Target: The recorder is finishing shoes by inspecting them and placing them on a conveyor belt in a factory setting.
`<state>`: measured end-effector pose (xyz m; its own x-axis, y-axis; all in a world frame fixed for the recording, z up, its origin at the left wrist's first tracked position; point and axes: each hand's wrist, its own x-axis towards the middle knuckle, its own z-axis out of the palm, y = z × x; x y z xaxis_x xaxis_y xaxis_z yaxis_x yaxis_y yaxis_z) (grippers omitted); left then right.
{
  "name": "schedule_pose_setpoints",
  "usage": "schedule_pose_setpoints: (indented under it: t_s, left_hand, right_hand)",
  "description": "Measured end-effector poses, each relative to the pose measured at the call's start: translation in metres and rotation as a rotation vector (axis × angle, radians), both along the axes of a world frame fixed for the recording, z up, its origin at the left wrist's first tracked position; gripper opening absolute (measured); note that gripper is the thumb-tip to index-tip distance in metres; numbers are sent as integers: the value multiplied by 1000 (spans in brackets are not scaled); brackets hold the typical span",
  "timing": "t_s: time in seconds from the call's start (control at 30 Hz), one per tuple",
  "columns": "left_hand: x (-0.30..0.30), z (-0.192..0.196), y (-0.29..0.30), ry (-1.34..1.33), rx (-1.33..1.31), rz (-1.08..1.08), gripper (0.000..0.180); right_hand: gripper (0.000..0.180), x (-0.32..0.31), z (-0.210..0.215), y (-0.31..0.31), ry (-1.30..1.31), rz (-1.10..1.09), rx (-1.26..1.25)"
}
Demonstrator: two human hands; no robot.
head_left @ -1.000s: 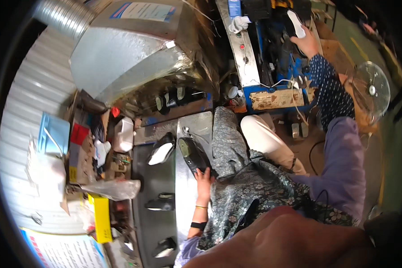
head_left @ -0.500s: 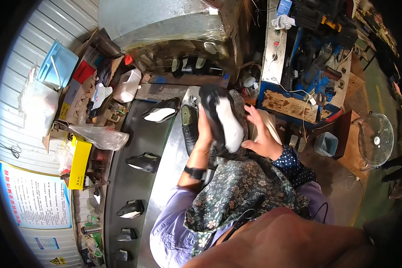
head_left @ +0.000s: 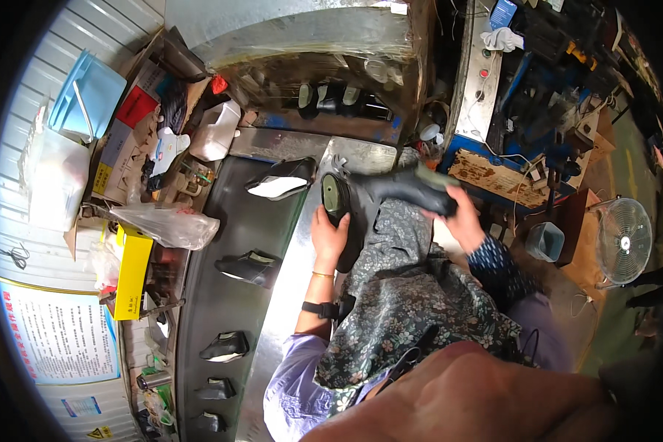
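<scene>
We see the conveyor belt (head_left: 250,221) and take it as our landmark. Immediately to the right of the belt runs a metal ledge (head_left: 302,228), and on this ledge lies a black shoe with an olive-green last (head_left: 337,195) inside its opening. The left hand (head_left: 330,239) touches the side of this shoe, with the fingers bent near its opening; how firmly it holds, we cannot tell.

The right hand (head_left: 460,221), farther to the right of the belt, is grasping a blurred black shoe (head_left: 409,190) by its heel end (the fast motion smears its outline). This shoe is above the floral apron (head_left: 412,317), with the toe directed towards the belt; we cannot tell whether it touches the shoe on the ledge.

On the belt itself we count 5 black shoes; the farthest one (head_left: 281,179) shows us a white sole. Beyond the far end of the belt, 3 more shoes (head_left: 330,99) stand in a row below the metal hood (head_left: 295,33). To the left of the belt we notice a yellow box (head_left: 131,272) and a light-blue bin (head_left: 86,96). Well apart to the right of the belt there is a round fan (head_left: 624,243).
</scene>
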<state>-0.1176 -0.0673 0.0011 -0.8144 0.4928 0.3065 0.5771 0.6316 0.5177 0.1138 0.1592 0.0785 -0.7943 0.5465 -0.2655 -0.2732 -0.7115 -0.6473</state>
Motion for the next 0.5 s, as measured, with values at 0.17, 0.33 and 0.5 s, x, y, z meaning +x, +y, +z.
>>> schedule_pose_setpoints:
  t_s: [0.17, 0.33, 0.5]
  left_hand:
    - [-6, 8, 23, -268, 50, 61, 80]
    - [-3, 15, 12, -966, 910, 29, 49]
    - [60, 74, 65, -1245, 1111, -63, 55]
  right_hand:
    - [53, -153, -38, 53, -212, -246, 870]
    - [67, -149, -65, -1, -215, 343, 1070]
    - [88, -60, 21, -51, -30, 253, 574]
